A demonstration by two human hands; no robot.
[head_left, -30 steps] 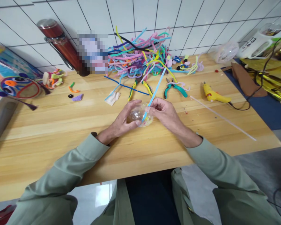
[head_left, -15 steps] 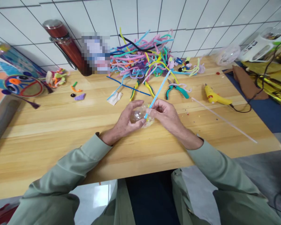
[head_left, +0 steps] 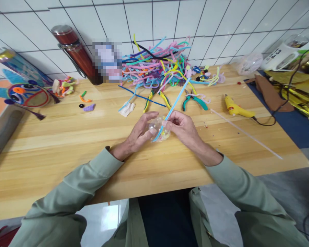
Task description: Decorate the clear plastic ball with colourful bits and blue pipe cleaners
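The wooden counter [head_left: 67, 132] carries everything, and a round thing on its smooth top could roll if let go. At its back, the heap of fuzzy sticks [head_left: 149, 67] is tangled and springy; a sleeve or stick catching one strand could drag others along. The red flask [head_left: 78, 56] stands against the heap's left, tall enough to topple if knocked.

The left hand [head_left: 137, 133] curves round a clear ball, fingers on its far side and thumb on its near side. The right hand [head_left: 182, 127] pinches a light blue strip between thumb and finger. If the left hand's light-looking hold slackens, the slick ball could turn under the strip and spoil its placing.

The yellow glue gun [head_left: 237, 106] lies off to the right; its cord, if snagged, could pull it across. Whether it is hot cannot be told. The teal pliers [head_left: 202, 104] sit just beyond the right hand, where its knuckles might bump them.

The clear ball [head_left: 158, 122] is between the two hands, at or just above the counter; squeezed hard, it could dent or crack. The blue strip [head_left: 176, 101] crosses its right side, its long free end slanting towards the heap, so a nudge there could lever the lower end off line. Small crumbs [head_left: 206, 127] nearby could stick to anything tacky.
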